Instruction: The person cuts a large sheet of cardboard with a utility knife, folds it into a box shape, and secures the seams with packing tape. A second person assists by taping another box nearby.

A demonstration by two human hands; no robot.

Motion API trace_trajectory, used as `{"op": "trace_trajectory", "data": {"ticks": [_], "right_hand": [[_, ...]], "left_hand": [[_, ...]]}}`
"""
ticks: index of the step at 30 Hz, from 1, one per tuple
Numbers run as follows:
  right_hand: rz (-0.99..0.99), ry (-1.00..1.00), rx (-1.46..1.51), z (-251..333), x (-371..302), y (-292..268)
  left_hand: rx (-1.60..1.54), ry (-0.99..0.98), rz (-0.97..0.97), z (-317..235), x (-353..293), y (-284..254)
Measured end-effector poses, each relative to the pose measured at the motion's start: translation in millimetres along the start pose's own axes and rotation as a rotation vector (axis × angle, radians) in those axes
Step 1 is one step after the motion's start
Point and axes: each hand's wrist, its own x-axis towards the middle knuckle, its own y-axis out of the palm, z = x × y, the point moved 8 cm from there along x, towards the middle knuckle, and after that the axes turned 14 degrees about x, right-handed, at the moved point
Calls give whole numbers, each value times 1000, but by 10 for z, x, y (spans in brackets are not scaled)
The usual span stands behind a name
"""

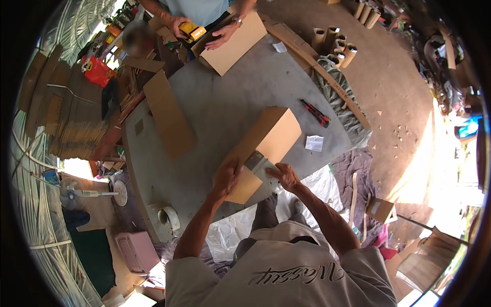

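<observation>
A brown cardboard box [273,132] lies at a slant on the grey table's near part. My left hand [230,176] grips the left side of the box near its close end. At that end my right hand [285,176] has its fingers bent against a greyish, partly see-through strip [261,169], which lies over the box's edge. Whether this strip is tape or plastic film I cannot tell. Right of the box are a red and black box cutter [315,113] and a small white paper slip [314,143].
Across the table [204,110], a co-worker holds a yellow tool [193,32] over another cardboard box [238,43]. A flat cardboard piece [171,120] lies at left, a tape roll [169,217] at the near left corner. Cardboard tubes [335,46] stand on the floor behind.
</observation>
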Motion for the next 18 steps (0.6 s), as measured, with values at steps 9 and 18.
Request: {"op": "trace_trajectory", "data": {"ticks": [9, 18], "right_hand": [[30, -212, -309, -280, -502, -284], [-32, 269, -128, -773, -1197, -637]], "left_hand": [[295, 12, -299, -148, -24, -63], [292, -68, -158, -56, 125, -229]]}}
